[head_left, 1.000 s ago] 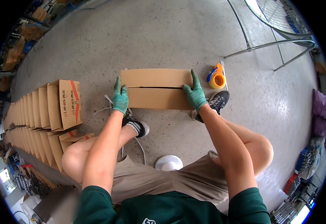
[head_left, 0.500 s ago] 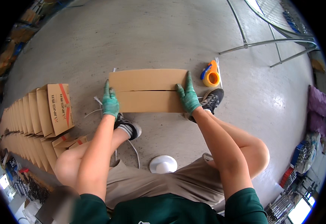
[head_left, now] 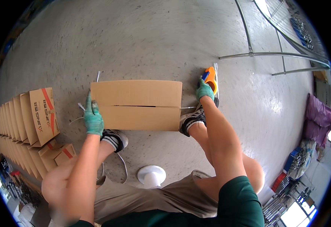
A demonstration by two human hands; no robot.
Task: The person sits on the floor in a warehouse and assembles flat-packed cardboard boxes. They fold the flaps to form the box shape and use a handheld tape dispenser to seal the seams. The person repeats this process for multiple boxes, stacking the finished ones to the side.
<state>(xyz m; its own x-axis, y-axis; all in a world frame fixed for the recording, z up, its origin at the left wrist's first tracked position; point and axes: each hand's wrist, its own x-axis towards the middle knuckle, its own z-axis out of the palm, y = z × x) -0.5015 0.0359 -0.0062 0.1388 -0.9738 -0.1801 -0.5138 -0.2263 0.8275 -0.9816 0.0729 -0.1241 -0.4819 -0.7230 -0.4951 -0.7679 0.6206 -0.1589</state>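
A brown cardboard box (head_left: 137, 92) sits on the floor between my feet, its two top flaps folded in and a thin dark gap along part of the seam. My left hand (head_left: 93, 119), in a green glove, holds the box's left side, fingers stretched along the wall and thumb by the top edge. Off the box's right end, my gloved right hand (head_left: 204, 91) is curled at an orange tape dispenser (head_left: 211, 76) with a blue part and a yellow roll. Some of its fingers are hidden behind the hand and dispenser.
Two rows of folded cardboard boxes (head_left: 42, 117) stand at left. White straps (head_left: 123, 166) lie around the box and my shoes. A white round-based object (head_left: 151, 174) is between my legs. A metal-legged frame (head_left: 271, 55) stands far right, purple bags (head_left: 318, 117) at the right edge.
My right hand has left the box's right end and moved right to the tape dispenser. My left hand stays at the box's left side. The view has shifted somewhat.
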